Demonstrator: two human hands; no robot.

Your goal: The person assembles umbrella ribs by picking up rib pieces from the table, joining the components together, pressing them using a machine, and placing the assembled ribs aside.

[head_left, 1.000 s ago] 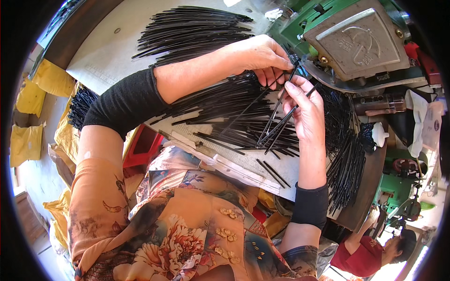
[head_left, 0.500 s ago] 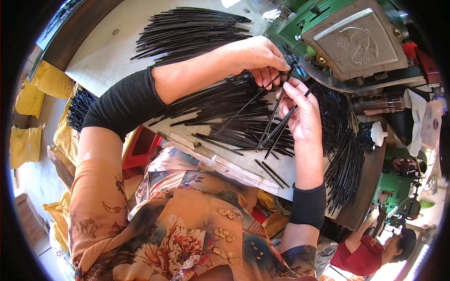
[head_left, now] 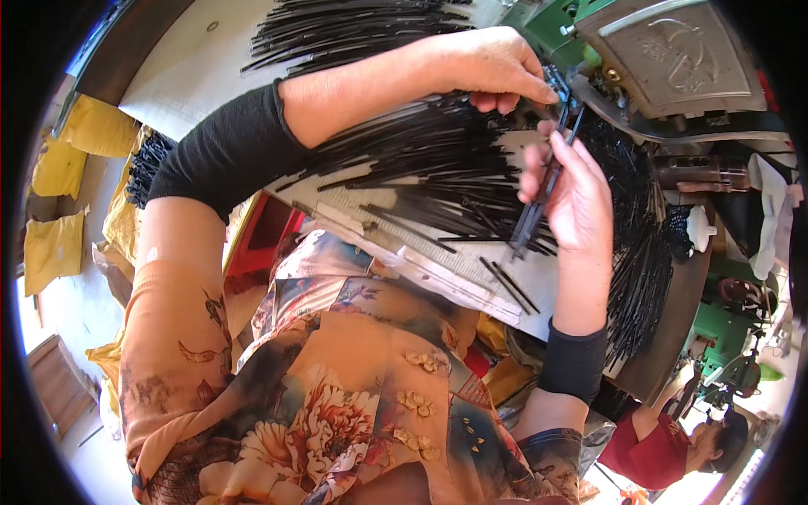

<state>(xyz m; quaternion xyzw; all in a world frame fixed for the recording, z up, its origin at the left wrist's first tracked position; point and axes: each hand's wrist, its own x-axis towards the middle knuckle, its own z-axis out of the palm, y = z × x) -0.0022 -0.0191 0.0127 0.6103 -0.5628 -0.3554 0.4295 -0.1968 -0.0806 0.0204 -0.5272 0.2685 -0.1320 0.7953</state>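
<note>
My right hand (head_left: 571, 187) grips a small bundle of thin black rods (head_left: 539, 198), held nearly upright with its top ends at the green machine (head_left: 665, 59). Just above it my left hand (head_left: 492, 67) reaches across from the left, fingertips pinching at the top of the same rods beside the machine's metal part. Both hands hover over a large fan of loose black rods (head_left: 421, 160) spread on the white work table (head_left: 202, 76).
Another heap of black rods (head_left: 337, 25) lies at the table's far side, and more hang off the right edge (head_left: 640, 269). Yellow bags (head_left: 59, 160) sit on the floor at left. A person in a red top (head_left: 665, 438) is at lower right.
My right hand has gathered the rods into a tighter bundle and lifted them more upright toward the machine. My left hand stays at the rod tips.
</note>
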